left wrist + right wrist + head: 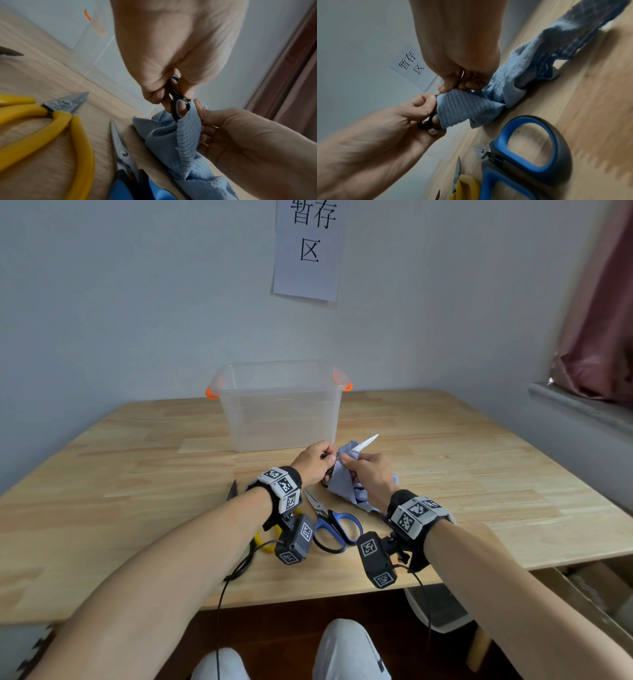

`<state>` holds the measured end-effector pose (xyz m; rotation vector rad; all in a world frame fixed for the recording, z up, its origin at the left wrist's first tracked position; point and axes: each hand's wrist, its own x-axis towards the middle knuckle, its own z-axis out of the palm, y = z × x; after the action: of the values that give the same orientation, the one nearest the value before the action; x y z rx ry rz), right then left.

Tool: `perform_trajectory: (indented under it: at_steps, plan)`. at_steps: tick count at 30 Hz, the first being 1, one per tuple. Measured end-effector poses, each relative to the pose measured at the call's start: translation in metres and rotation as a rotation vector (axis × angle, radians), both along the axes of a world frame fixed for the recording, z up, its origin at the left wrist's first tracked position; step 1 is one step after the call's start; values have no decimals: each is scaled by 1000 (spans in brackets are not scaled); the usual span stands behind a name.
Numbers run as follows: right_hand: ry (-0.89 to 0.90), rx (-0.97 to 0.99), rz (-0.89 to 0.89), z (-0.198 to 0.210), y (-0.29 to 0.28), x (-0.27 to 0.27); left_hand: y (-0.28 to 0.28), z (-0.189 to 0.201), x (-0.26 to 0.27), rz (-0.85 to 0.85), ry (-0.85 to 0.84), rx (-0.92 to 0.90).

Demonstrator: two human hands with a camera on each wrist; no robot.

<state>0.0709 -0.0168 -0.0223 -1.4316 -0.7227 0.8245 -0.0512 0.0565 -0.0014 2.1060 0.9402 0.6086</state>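
- Pinching black ring handles of small scissors (366,442) with left hand (313,460), just above the wooden table (479,474).
- Gripping pale-blue ribbed cloth (343,485) round the blades with right hand (373,479), leaving only a bright silver tip bare.

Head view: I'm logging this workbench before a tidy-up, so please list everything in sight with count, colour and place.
small scissors: 1, black handles, silver blade, between both hands
cloth: 1, light blue, wrapped round the small scissors
large scissors: 1, blue-black handles, on table near front edge
pliers: 1, yellow handles, on table below left wrist
dark pointed tool: 1, blackish, on table left of left wrist
bin: 1, clear, orange handles, back of table
sign: 1, white, black characters, on wall
curtain: 1, dusky pink, far right
table: 1, light wood
left hand: pinches scissor handles
right hand: grips cloth
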Motion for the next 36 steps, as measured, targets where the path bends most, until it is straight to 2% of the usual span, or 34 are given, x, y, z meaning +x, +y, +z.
perform_trajectory:
  at_steps: [7,12,23,36]
  plan:
    - [17,12,-87,0,5,-4,3,-7,-2,-8,32,22]
    - [100,27,-126,1,5,-2,3,-7,-4,-9,9,17]
    - [140,3,-41,3,-1,-4,7,-11,2,22,-27,7]
    - [162,16,-134,11,3,2,11,-10,1,-40,-4,55]
